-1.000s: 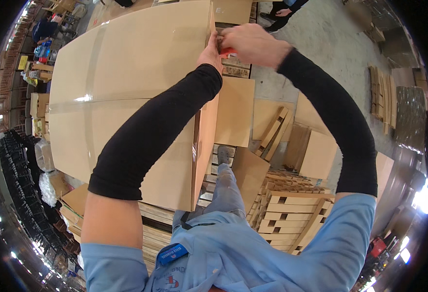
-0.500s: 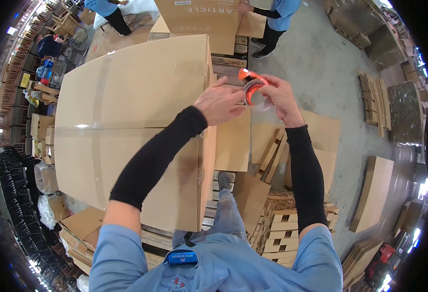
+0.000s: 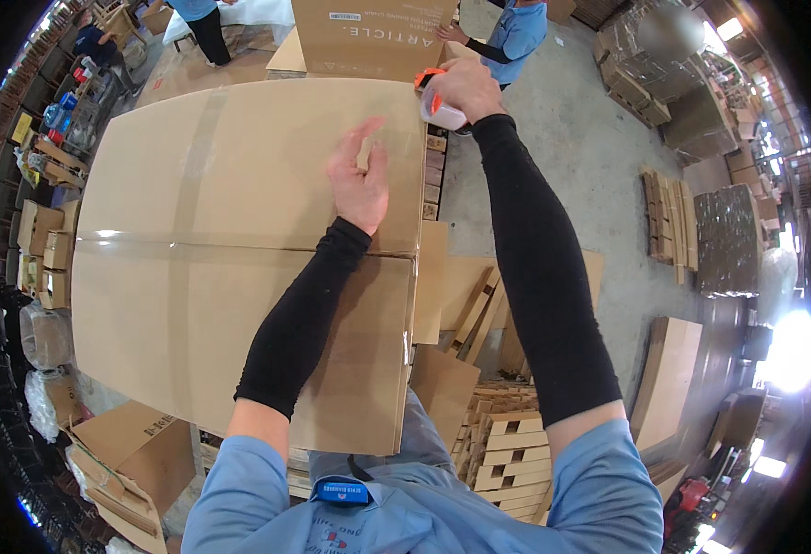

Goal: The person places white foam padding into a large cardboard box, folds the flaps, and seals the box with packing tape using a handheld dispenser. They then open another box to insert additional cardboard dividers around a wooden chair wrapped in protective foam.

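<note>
Tape dispenser [image 3: 441, 113], orange & clear, is gripped in the R hand [image 3: 470, 88] at approx. 12:30, by the far R corner of the big carton [image 3: 267, 203]. L hand [image 3: 361, 189] holds nothing, thumb & fingers parted, over the carton top nr 11 o'clock; can't tell if touching. Risk, IMO: if L hand isn't bracing, a hard tug on the dispenser could shift the carton. Co-worker [image 3: 521, 42] looks close at 1 o'clock; a wide R swing could bump them.

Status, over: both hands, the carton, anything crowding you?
Left hand open, empty, over large carton; right hand holding orange tape dispenser by its far right corner. Carton closed, tape strip across top. Printed cardboard upright beyond far edge.
</note>
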Tool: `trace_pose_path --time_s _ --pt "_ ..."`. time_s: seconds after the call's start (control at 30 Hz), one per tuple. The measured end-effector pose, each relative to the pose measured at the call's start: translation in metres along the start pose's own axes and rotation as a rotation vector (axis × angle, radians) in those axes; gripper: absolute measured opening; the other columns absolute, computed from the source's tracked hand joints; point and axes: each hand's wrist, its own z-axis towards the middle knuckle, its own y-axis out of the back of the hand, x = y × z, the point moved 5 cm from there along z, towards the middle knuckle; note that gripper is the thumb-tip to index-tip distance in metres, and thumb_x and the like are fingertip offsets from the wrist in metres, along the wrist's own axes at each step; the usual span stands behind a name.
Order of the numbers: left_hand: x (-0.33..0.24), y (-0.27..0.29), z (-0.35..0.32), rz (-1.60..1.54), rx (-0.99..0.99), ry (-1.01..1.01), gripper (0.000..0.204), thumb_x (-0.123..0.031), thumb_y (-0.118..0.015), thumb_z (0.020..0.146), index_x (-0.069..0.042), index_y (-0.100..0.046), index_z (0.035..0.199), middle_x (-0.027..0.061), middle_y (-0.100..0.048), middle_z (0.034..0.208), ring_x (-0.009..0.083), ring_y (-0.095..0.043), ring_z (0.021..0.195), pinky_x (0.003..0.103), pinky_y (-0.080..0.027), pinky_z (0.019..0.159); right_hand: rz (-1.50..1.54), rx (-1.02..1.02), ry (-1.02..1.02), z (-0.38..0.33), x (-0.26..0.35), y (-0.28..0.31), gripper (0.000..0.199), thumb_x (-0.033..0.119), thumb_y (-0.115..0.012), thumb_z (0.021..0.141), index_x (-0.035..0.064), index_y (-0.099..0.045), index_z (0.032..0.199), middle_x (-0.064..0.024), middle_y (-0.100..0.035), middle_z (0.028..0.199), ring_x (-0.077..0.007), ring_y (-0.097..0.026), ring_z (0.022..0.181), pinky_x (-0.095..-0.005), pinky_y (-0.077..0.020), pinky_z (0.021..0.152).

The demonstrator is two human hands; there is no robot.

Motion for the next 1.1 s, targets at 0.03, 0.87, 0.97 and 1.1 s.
trace_pose_path --time_s 0.03,0.87,0.97,1.1 --pt "-0.002 0.000 0.005 0.060 0.007 -0.052 0.027 -0.006 -0.056 0.094 -0.001 -0.067 0.119 0.0152 -0.070 0.118 0.0283 -0.066 0.110 0.036 -0.048 0.097 -0.016 0.043 -0.007 0.000 -0.004 -0.001 0.036 0.032 -0.069 0.077 0.0091 -0.078 0.103 -0.0199 -0.074 0.107 -0.0358 -0.070 0.107 -0.0437 -0.0553 0.091" --pt "0.121 -0.114 0.146 0.851 0.801 0.133 0.051 -0.060 -0.067 0.078 -0.022 -0.077 0.111 0.0098 -0.075 0.111 0.0330 -0.070 0.107 0.046 -0.052 0.098 0.376 0.031 -0.006 -0.158 0.018 0.026 0.047 0.018 -0.065 0.072 0.0072 -0.075 0.116 -0.0186 -0.066 0.119 -0.0370 -0.066 0.106 -0.0420 -0.0520 0.093" --pt "0.125 -0.119 0.147 0.873 0.771 0.111 0.049 -0.056 -0.064 0.079 -0.024 -0.077 0.113 0.0094 -0.075 0.115 0.0321 -0.069 0.110 0.047 -0.051 0.099 0.408 0.029 -0.019 -0.191 0.023 0.034 0.047 0.018 -0.065 0.072 0.0045 -0.074 0.116 -0.0184 -0.066 0.119 -0.0376 -0.066 0.105 -0.0421 -0.0523 0.093" --pt "0.134 -0.118 0.143 0.879 0.714 0.053 0.042 -0.049 -0.065 0.085 -0.018 -0.076 0.111 0.0130 -0.075 0.110 0.0328 -0.070 0.106 0.046 -0.053 0.095 0.445 0.026 -0.071 -0.248 0.022 0.038 0.047 0.015 -0.064 0.074 -0.0001 -0.071 0.118 -0.0189 -0.065 0.124 -0.0370 -0.066 0.107 -0.0409 -0.0523 0.094"
